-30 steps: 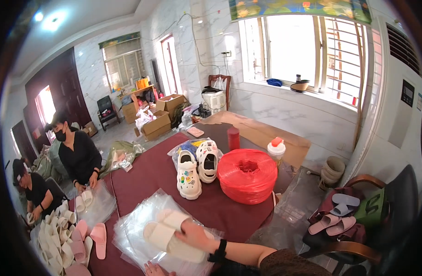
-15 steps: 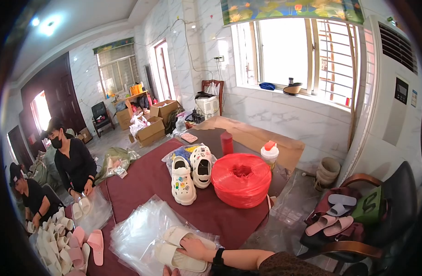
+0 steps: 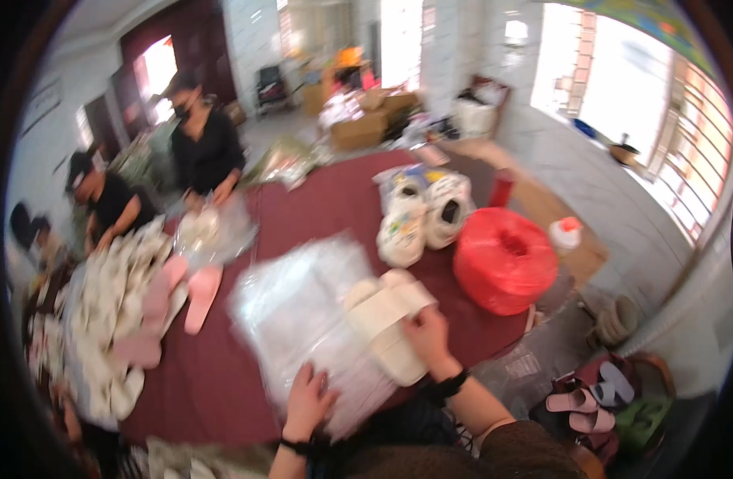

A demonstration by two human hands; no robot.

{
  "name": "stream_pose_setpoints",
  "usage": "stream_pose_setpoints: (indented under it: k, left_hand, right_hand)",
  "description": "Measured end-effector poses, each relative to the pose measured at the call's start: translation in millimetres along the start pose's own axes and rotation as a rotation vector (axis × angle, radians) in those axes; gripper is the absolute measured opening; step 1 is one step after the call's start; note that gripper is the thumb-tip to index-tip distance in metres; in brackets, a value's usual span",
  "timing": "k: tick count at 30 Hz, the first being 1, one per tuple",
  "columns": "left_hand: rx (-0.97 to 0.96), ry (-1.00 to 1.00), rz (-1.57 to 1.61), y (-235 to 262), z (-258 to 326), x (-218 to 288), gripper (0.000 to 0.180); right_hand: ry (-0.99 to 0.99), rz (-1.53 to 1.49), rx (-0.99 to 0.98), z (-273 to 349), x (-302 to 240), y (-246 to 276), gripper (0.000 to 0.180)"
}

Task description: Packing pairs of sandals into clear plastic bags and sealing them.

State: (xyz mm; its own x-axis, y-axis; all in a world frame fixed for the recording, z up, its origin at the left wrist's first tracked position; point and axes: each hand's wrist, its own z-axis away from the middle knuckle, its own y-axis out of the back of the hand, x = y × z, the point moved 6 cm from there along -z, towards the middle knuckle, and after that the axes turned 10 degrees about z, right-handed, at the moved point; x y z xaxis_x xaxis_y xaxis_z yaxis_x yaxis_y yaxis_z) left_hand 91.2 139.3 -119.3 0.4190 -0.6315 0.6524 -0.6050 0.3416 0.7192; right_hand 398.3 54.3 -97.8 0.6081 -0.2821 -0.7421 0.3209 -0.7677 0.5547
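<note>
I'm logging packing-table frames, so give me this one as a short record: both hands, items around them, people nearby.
Right hand: grip on a pair of cream slippers
Left hand: at the near edge of the clear plastic bags; contact unclear
Surface: dark red tabletop
Beyond the hands: white clogs, red roll
To the left: pink slipper, pale footwear pile
People: standing person in black, another person beside them
Image: blurred
</note>
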Motion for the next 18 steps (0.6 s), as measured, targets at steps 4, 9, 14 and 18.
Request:
stream_pose_setpoints:
  k: [4,9,14,18]
  left_hand:
    - [-0.098,0.206,0.035,7,-6,7,0.053]
    - [0.008,-0.225,-0.231,1,-1,10,0.055]
    - [0.019,0.068,-0.018,26,-28,31,0.084]
    - [0.09,0.3,0.244,28,-56,-22,0.117]
  right_hand:
    - [-0.056,-0.261,-0.018,-1,-18,33,0.019]
    - [-0.007,-0.31,-0.01,10,-15,45,0.026]
    - [0.045,-0.313,0.014,18,-21,58,0.03]
    - [0.079,-0.277,0.008,26,-48,61,0.029]
